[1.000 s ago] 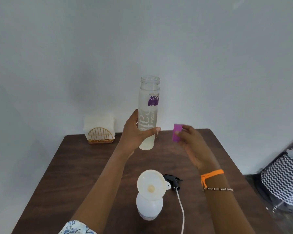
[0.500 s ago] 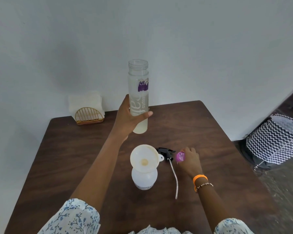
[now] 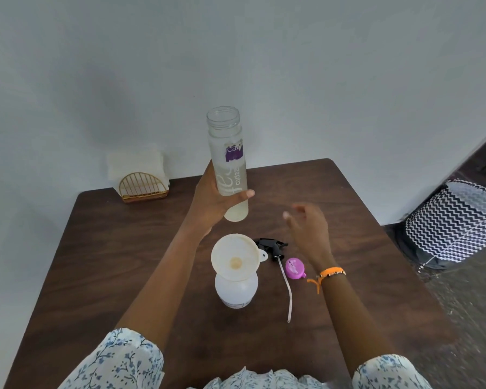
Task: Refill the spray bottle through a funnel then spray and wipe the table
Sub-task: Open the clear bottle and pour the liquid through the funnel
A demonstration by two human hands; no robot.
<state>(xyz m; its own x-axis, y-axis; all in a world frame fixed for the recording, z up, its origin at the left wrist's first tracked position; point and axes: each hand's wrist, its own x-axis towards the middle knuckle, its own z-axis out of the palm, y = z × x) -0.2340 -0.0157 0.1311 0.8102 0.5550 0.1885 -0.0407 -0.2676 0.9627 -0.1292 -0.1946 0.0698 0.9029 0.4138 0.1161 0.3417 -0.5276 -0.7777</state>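
Observation:
My left hand [image 3: 212, 204] grips a tall frosted bottle [image 3: 228, 155], upright and uncapped, with a little pale liquid at its bottom, above the table. Below it stands the white spray bottle [image 3: 236, 290] with a white funnel [image 3: 235, 256] in its neck. The black spray head [image 3: 272, 245] with its long tube lies on the table just right of the funnel. A purple cap [image 3: 294, 268] lies next to the tube. My right hand [image 3: 306, 227] hovers above the cap, fingers spread, holding nothing.
The dark wooden table [image 3: 124, 262] has a gold wire napkin holder [image 3: 143, 188] with white napkins at its far left corner, against the wall. A black-and-white zigzag basket [image 3: 455, 223] stands on the floor to the right.
My right hand has set the purple cap down next to the spray head and lifted away empty. The left hand still holds the tall bottle upright.

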